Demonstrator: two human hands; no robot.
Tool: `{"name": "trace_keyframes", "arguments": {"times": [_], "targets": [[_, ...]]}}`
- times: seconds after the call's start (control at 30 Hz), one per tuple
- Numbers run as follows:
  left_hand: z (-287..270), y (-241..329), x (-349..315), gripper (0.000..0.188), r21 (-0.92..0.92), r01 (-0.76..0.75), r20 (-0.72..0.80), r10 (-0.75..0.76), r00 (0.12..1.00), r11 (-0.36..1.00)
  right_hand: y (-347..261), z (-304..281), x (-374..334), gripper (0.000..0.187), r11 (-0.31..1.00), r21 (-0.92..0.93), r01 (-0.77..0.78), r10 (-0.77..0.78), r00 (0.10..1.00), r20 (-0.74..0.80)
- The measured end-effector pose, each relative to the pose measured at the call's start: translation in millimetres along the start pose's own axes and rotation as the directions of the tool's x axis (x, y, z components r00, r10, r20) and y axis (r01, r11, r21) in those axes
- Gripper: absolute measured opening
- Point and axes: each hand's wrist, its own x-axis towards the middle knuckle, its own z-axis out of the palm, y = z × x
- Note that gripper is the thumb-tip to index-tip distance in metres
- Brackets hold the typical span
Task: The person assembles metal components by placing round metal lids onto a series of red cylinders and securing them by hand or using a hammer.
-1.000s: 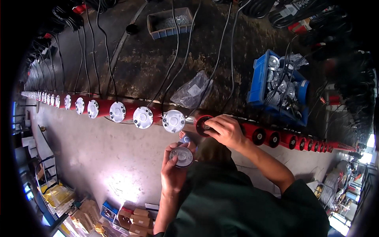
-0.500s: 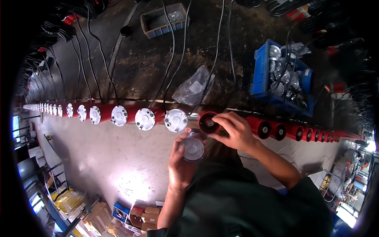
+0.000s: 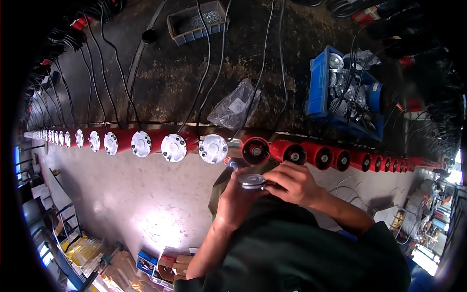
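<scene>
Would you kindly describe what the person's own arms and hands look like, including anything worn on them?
The left hand and right hand are bare, with no gloves or watch visible. The forearms are bare too, below the short sleeves of a dark green top.

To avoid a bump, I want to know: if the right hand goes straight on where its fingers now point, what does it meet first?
The right hand would probably meet the round metal cover held in the left hand; the right fingertips seem beside it, though depth is unclear.
</scene>
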Motion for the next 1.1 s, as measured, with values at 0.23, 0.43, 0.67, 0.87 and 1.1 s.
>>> {"name": "trace_keyframes", "arguments": {"times": [0.23, 0.43, 0.67, 0.87, 1.1], "targets": [[-1.1, 6.9, 6.3, 0.063, 0.814, -0.126, -0.031, 0.259, 0.965, 0.567, 23.4, -15.2, 8.8, 0.026, 0.713, 0.269, -0.648, 0.627, 0.760, 0.172], [-4.5, 3.9, 45.5, 0.111, 0.881, -0.435, 0.454, 0.588, 0.670, -0.184, 45.8, -3.5, 20.6, 0.027, 0.531, 0.438, -0.725, 0.688, 0.671, 0.277], [-16.5, 2.9, 64.7, 0.113, 0.887, -0.462, 0.388, 0.576, 0.719, -0.021, 55.3, 4.1, 22.6, 0.027, 0.561, 0.417, -0.715, 0.672, 0.688, 0.274], [-13.0, 2.8, 68.1, 0.109, 0.863, -0.501, 0.437, 0.586, 0.682, -0.061, 56.0, 4.9, 18.3, 0.026, 0.632, 0.406, -0.660, 0.646, 0.739, 0.194], [-13.0, 2.1, 67.1, 0.105, 0.857, -0.512, 0.436, 0.596, 0.674, -0.048, 54.5, -8.6, 22.0, 0.024, 0.772, 0.229, -0.593, 0.582, 0.804, 0.121]]}}
